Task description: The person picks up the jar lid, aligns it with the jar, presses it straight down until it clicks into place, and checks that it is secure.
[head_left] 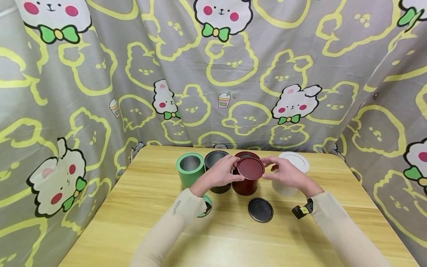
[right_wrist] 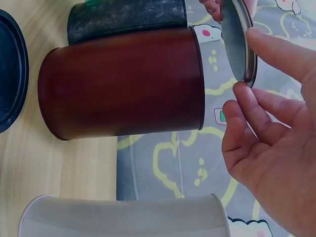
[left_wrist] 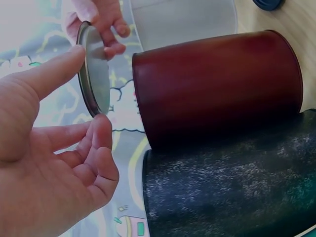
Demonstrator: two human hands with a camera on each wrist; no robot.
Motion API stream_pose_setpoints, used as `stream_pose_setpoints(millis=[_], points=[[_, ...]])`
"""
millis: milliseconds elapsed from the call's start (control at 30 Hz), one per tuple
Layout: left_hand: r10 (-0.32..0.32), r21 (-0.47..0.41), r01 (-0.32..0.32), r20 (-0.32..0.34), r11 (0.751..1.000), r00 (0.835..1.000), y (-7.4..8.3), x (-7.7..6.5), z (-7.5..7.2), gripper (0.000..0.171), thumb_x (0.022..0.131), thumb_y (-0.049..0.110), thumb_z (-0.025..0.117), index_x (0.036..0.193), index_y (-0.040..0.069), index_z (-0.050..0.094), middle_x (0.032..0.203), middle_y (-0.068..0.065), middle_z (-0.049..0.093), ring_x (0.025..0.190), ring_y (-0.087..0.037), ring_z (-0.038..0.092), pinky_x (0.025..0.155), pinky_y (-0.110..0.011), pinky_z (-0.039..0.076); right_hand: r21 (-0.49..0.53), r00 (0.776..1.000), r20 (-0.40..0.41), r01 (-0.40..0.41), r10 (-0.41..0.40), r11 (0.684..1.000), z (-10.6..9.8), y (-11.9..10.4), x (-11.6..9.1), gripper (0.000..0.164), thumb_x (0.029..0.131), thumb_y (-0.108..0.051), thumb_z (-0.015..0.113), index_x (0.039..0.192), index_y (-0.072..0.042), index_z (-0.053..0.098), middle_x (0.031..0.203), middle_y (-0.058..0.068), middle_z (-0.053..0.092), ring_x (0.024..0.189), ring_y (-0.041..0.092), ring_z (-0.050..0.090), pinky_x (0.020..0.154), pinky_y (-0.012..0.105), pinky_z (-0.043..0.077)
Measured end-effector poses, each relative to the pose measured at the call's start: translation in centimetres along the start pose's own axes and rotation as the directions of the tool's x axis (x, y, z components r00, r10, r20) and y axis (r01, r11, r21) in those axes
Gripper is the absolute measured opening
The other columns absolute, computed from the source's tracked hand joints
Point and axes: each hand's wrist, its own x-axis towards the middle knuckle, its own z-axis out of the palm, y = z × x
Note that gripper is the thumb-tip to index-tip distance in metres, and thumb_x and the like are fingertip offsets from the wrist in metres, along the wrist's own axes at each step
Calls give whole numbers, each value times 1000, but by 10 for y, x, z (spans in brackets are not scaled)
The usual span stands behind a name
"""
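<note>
A dark red round lid (head_left: 251,168) is held up between both hands, just above the dark red canister (head_left: 245,187). My left hand (head_left: 221,171) pinches its left edge between thumb and fingers. At the opposite edge, my right hand (head_left: 283,172) pinches it the same way. Both wrist views show a gap between the lid (left_wrist: 96,69) and the canister's rim (right_wrist: 197,79). Partly behind the lid in the head view, the canister's top seems uncovered.
An uncovered green canister (head_left: 191,174) and a black canister (head_left: 217,188) stand to the left. At right is a white canister (head_left: 287,188) with its lid (head_left: 297,161) on. A black lid (head_left: 261,210) and a green lid (head_left: 207,205) lie on the wooden table (head_left: 230,241) in front.
</note>
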Motion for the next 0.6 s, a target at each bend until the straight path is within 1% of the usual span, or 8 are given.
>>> stream_pose_setpoints(millis=[100,233,333,467,600], points=[[0,-7,0,-1,1000,1000,-3,3,2,57,81,34,76,124,2,56,100,-4,55,94,-20,54,75,-25,44,7,1000,2,-2,2,1000,0,3,2,50,82,-16,75,124,3,57,110,10,63,100,25,57,80,39,48],[3,-6,-3,-2,1000,1000,-5,7,3,57,81,33,75,125,2,56,101,-4,55,96,-22,54,76,-25,44,31,1000,1,-4,4,1000,0,5,5,49,82,-16,75,124,3,57,113,13,62,102,26,56,82,41,47],[-7,8,7,2,1000,1000,-6,10,2,58,82,33,75,126,2,55,103,-4,56,96,-19,54,79,-26,45,41,1000,-9,-1,1,999,-1,7,6,48,82,-15,75,123,2,58,114,13,62,103,26,56,83,42,46],[-21,30,21,7,999,1000,-6,13,1,59,82,34,74,127,2,55,105,-5,56,97,-16,52,82,-28,44,28,999,-34,0,1,1000,-1,9,8,46,81,-14,76,122,0,60,111,11,63,102,27,56,81,41,46],[-25,51,25,5,998,1000,-8,17,3,58,82,35,74,126,2,56,106,-5,56,97,-16,51,83,-28,43,23,999,-37,-11,11,1000,-2,13,10,48,81,-15,76,123,-1,59,114,13,61,105,31,53,82,44,44]])
